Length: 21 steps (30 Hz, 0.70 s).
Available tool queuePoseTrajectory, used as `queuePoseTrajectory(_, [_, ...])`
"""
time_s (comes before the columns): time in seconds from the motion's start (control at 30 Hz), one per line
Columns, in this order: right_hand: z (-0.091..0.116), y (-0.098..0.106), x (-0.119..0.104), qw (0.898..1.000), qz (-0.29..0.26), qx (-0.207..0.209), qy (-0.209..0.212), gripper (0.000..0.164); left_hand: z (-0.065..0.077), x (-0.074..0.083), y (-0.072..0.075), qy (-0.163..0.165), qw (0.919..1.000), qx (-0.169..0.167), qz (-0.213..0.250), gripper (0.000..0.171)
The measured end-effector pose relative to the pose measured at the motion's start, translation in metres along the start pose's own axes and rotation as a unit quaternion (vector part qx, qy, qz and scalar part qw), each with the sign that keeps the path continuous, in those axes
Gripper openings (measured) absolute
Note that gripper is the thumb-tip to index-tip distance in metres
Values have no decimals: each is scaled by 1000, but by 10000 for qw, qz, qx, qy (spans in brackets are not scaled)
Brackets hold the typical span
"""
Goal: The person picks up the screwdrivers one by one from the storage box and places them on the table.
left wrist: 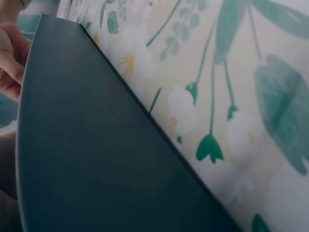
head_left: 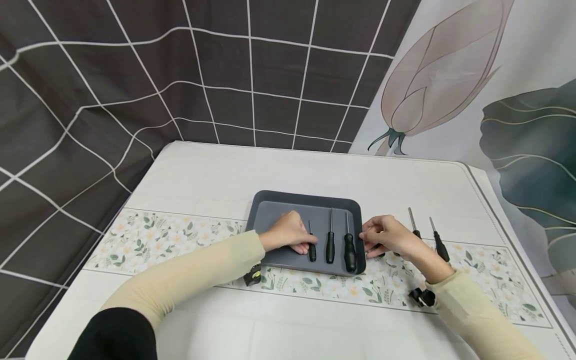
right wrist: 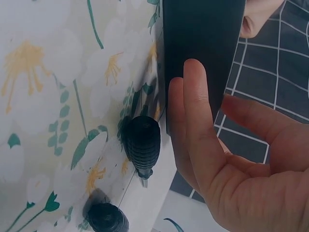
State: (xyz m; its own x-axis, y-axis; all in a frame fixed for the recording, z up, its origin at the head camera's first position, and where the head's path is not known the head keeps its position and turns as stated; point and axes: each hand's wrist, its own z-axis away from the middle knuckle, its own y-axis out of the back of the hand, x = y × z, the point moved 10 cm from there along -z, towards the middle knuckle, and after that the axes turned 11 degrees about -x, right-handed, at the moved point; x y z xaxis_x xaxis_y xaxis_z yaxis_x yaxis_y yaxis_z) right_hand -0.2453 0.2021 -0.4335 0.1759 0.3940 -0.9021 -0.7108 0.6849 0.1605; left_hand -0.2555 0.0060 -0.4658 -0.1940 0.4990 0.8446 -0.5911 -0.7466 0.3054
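Note:
A dark grey tray (head_left: pixel 288 200) lies on the table with three black-handled screwdrivers in it. The left hand (head_left: pixel 290 232) reaches over the front wall and pinches the handle of the smallest screwdriver (head_left: pixel 312 250), the leftmost. Beside it lie a medium screwdriver (head_left: pixel 330 245) and a thicker one (head_left: pixel 350 252), shafts pointing to the back. At the tray's right wall, the right hand (head_left: pixel 389 235) grips the rim. In the right wrist view its fingers (right wrist: pixel 195 92) lie along the outer wall, thumb at the edge. The left wrist view mostly shows the tray's outer wall (left wrist: pixel 96 135).
Right of the tray, a screwdriver (head_left: pixel 440 245) lies on the table, and another (head_left: pixel 412 218) is partly hidden by the right hand. A floral strip (head_left: pixel 166 235) crosses the white tablecloth (head_left: pixel 270 170). A dark checked curtain (head_left: pixel 279 65) hangs behind.

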Motion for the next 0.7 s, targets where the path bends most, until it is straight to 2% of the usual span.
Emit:
queuePoseTrajectory(0.33, [1, 0, 2, 10000, -2, -4, 15, 31, 2, 3, -1, -10, 9999, -101, -31, 21])
queuePoseTrajectory(0.5, [1, 0, 2, 10000, -18, -26, 5, 32, 2, 0, -2, 30, 9994, -203, 276, 19])
queuePoseTrajectory(0.7, [1, -1, 3, 9999, -101, -57, -2, 33, 5, 0, -3, -76, 9978, -248, 613, 14])
